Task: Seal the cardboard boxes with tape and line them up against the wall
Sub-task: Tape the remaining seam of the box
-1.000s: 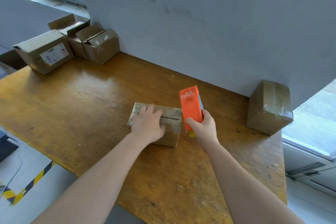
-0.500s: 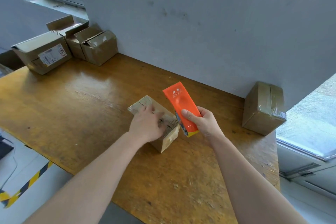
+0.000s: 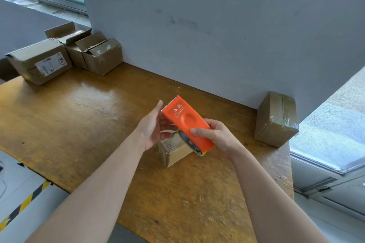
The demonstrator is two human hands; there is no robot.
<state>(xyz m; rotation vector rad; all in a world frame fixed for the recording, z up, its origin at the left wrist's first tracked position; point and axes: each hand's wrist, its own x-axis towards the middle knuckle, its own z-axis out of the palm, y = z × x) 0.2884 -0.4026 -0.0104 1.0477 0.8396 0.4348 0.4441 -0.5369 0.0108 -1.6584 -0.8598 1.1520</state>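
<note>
My right hand (image 3: pixel 215 137) grips an orange tape dispenser (image 3: pixel 187 124), tilted with its toothed end up and to the left, above a small cardboard box (image 3: pixel 173 152) on the wooden table (image 3: pixel 79 116). My left hand (image 3: pixel 153 126) is lifted off that box, palm turned toward the dispenser, fingers straight, its fingertips near the toothed end. Whether it touches the tape is hidden. A taped box (image 3: pixel 276 119) stands against the grey wall at the right.
Three more cardboard boxes sit at the far left corner: one with a label (image 3: pixel 39 61) and two with loose flaps (image 3: pixel 98 53). The table's front edge runs diagonally at the left, with hazard-striped floor (image 3: pixel 21 205) below. A window lies to the right.
My left hand has lifted off the small box and turned its palm toward the dispenser. The box has turned on the table. My right hand has tilted the dispenser further left.
</note>
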